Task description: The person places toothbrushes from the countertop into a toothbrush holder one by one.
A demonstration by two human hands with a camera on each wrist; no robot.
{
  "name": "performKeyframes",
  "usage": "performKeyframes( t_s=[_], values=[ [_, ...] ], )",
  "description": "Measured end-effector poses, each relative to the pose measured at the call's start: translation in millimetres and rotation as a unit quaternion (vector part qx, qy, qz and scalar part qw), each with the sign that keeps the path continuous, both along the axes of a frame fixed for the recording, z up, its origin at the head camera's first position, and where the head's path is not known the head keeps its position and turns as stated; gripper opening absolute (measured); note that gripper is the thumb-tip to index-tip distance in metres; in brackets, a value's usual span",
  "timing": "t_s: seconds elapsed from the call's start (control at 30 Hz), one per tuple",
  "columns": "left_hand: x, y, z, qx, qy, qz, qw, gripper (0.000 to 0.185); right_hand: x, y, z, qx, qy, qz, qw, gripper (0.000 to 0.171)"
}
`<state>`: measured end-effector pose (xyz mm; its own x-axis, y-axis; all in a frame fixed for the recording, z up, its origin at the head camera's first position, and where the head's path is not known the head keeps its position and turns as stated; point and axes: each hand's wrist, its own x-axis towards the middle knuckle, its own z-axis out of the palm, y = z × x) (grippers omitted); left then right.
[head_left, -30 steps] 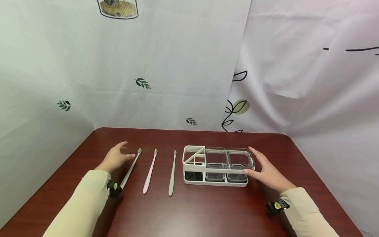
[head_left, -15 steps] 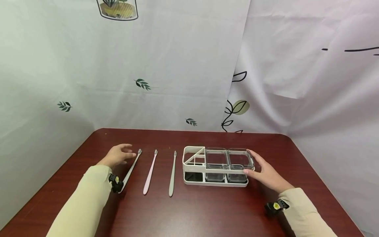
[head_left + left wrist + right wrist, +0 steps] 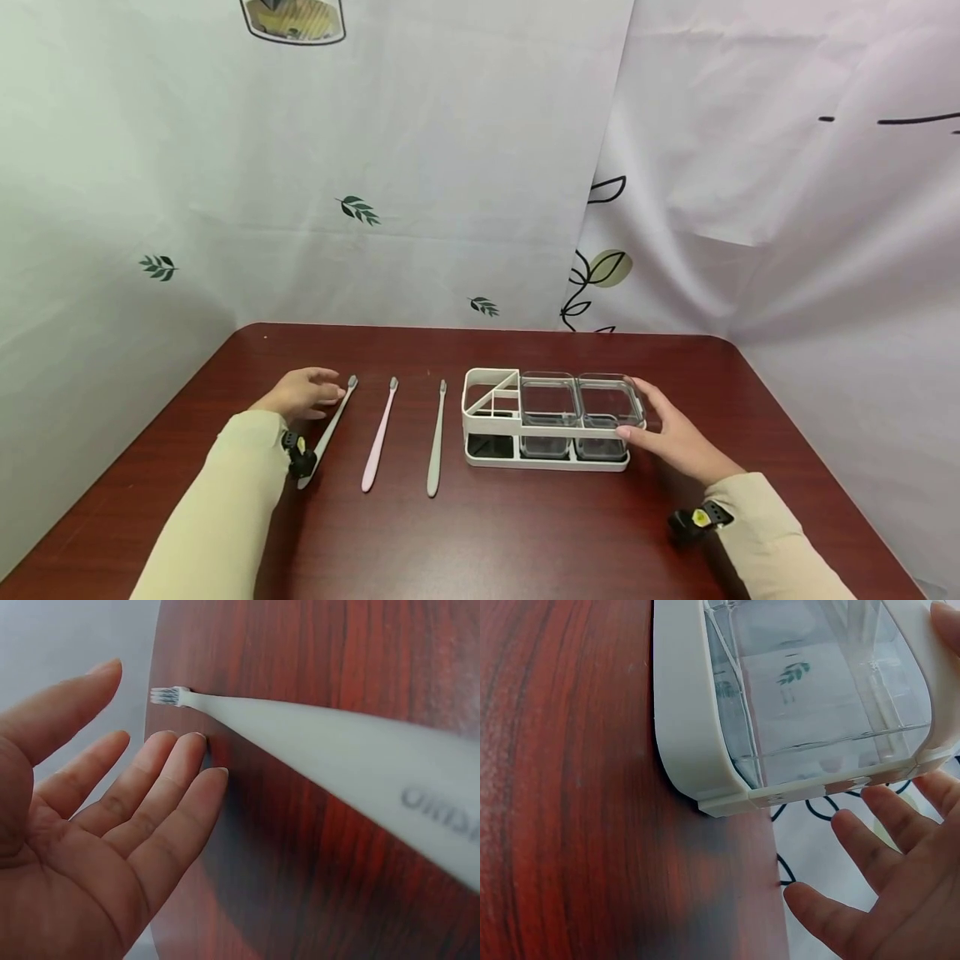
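Observation:
My left hand [image 3: 302, 393] is beside the head end of a white toothbrush [image 3: 327, 437], fingers loosely bent and holding nothing. In the left wrist view its palm faces up, the fingertips close to the brush's neck, a gap showing there. A pink toothbrush [image 3: 380, 435] and a pale green toothbrush [image 3: 437, 439] lie parallel to the right. My right hand [image 3: 678, 433] grips the right end of a white toothbrush holder [image 3: 491, 423], thumb at the front rim and index finger at the back corner. Two clear cups [image 3: 548, 400] sit in the holder.
All of it stands on a dark red wooden table [image 3: 480, 533] with rounded back corners. A white patterned cloth [image 3: 450, 167] hangs behind and at both sides. The holder's left part has divided slots [image 3: 495, 396].
My left hand has turned and its fingers have drawn together beside the white toothbrush. My right index finger has shifted slightly inward at the holder's corner. The toothbrushes and holder stay put.

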<state>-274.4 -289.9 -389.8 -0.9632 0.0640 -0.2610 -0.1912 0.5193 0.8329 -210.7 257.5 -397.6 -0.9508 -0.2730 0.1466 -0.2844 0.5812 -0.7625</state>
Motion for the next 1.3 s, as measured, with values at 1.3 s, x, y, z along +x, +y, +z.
performKeyframes(
  t_s=[1.3],
  values=[
    [-15.3,20,-9.4,-0.089,0.006,0.022,0.9958,0.038,0.0,-2,1.5,-0.014,0.002,0.0,1.0,0.078]
  ],
)
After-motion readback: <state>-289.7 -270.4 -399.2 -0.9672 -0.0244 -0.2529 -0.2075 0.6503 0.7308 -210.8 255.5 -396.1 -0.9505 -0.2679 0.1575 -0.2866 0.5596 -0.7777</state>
